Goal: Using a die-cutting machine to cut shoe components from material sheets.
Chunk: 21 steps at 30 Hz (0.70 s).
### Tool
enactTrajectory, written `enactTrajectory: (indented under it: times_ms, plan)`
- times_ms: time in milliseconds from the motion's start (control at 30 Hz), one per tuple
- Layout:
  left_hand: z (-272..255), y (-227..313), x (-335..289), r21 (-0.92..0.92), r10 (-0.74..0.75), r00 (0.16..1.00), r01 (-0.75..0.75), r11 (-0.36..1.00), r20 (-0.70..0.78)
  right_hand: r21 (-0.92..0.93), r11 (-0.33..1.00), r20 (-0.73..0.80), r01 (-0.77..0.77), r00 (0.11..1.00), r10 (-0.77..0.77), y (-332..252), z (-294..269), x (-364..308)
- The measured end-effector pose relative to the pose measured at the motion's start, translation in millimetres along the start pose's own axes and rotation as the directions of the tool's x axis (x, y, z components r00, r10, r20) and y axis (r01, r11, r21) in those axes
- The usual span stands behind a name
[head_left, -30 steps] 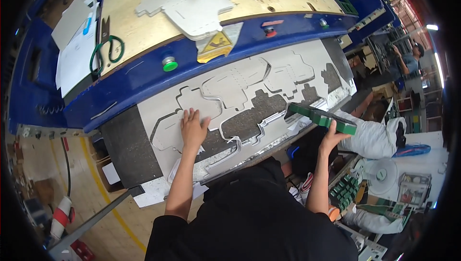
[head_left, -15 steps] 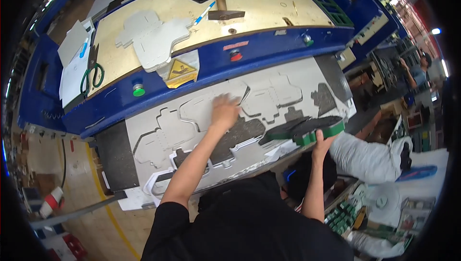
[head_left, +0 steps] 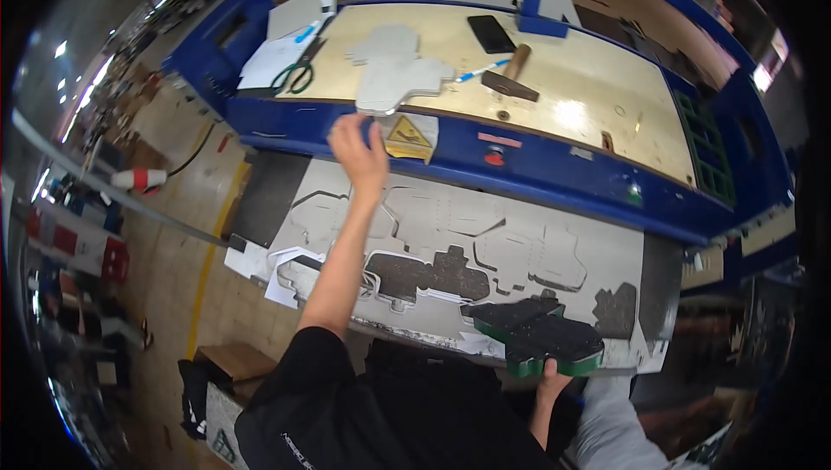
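Note:
My left hand [head_left: 359, 154] is raised over the machine's front edge, by the near end of a stack of grey cardboard cutouts [head_left: 398, 76]. Its fingers are apart and loosely bent, and nothing shows in them. Low on the right, my right hand [head_left: 550, 376] grips the near edge of a cutting die [head_left: 541, 336] with a black face and green sides. The die lies flat over the near right part of a grey cardboard sheet [head_left: 424, 202]. Shapes are cut through the sheet, and dark board shows in several openings.
On the pale machine top [head_left: 597, 80] lie a hammer [head_left: 511, 85], a phone [head_left: 491, 35], a blue-and-white pen [head_left: 482, 71] and green-handled scissors [head_left: 294, 78]. A red button [head_left: 494, 156] and a yellow warning sign [head_left: 409, 137] are on the blue front beam [head_left: 554, 180].
My left hand has moved from the cardboard sheet up and left to the stack's near end. The right hand still holds the cutting die, now lower in view. The view has turned.

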State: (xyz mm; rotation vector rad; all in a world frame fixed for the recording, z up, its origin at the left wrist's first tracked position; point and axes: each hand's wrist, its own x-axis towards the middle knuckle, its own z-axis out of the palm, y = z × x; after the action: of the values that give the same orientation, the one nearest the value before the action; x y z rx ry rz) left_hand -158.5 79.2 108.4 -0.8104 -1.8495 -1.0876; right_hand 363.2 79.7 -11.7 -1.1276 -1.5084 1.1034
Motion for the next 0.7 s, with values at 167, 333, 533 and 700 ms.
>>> enactTrajectory:
  times_ms: [167, 333, 533, 700]
  plan:
    - [-21, -102, 61, 0.256, 0.142, 0.949, -0.068, 0.964, -0.282, 0.084, 0.996, 0.143, 0.018, 0.989, -0.03, 13, 18, 29]
    - [39, -101, 58, 0.144, 0.085, 0.993, -0.096, 0.985, 0.082, 0.057, 0.998, 0.167, -0.008, 0.986, -0.002, 25, 2, 56]
    - [-16, -126, 58, -0.216, 0.208, 0.888, -0.127, 0.968, 0.41, -0.336, 0.938, 0.003, -0.089, 0.995, 0.095, -34, 19, 63]
    - [-40, -153, 71, -0.339, 0.381, 0.689, -0.204, 0.918, 0.617, -0.54, 0.841, -0.111, 0.033, 0.988, -0.11, -62, 36, 59]
